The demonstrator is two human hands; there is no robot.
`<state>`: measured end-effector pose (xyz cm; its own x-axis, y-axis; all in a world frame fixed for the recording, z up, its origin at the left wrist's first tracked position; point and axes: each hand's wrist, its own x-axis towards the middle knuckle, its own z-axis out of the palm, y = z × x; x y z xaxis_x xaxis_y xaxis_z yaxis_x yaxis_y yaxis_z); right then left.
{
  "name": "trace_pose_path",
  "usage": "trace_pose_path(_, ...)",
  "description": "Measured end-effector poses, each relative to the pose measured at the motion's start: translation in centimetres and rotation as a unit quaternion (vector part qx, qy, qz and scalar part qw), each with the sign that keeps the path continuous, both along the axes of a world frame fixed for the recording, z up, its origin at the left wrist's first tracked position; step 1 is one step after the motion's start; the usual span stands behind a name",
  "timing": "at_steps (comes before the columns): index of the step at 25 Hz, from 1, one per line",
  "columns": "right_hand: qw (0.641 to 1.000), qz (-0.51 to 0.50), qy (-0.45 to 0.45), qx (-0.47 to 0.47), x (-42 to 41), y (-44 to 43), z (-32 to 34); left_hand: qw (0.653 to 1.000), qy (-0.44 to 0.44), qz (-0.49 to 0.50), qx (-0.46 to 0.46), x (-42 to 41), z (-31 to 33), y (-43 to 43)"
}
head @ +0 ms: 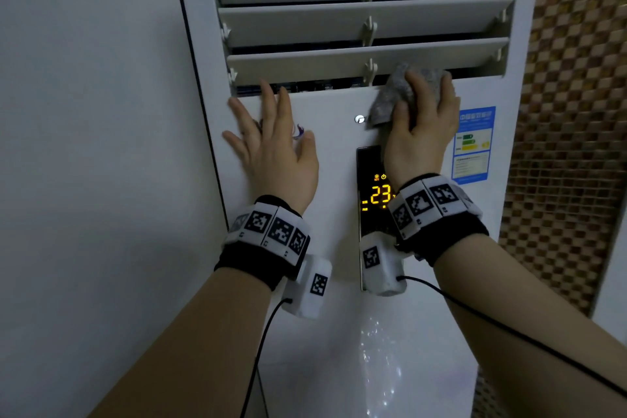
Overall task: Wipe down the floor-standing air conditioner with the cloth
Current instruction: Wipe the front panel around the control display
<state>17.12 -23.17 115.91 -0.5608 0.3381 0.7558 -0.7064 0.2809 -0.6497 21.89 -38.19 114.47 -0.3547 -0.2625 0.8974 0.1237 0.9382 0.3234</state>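
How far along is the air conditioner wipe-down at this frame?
Done: no area shows clearly as wiped, so I cannot tell. In hand: the right hand holds the cloth against the panel's top edge, just under the louvres, while the left hand rests flat on the panel. Probably left: the louvres, the display and the rest of the panel.

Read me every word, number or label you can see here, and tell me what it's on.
"23" in orange, on the black display panel of the air conditioner; tiny marks beside it unreadable.
Blue sticker: Chinese print too blurred to read.
Round badge: too small to read.
Wristbands: square code markers, no words.
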Motion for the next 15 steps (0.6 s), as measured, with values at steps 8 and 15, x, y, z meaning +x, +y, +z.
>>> trace_pose_path(8, 1.0, 0.001, 0.003, 0.016, -0.6, 1.3, -0.3, 1.0, -0.003, 0.027, -0.011, -1.0, 0.1, 2.1)
trace_pose_path(15, 0.997, 0.008, 0.044, 0.058, -1.3, 2.2, -0.6, 0.999, 0.013, 0.028, -0.028, -1.7, 0.0, 3.4)
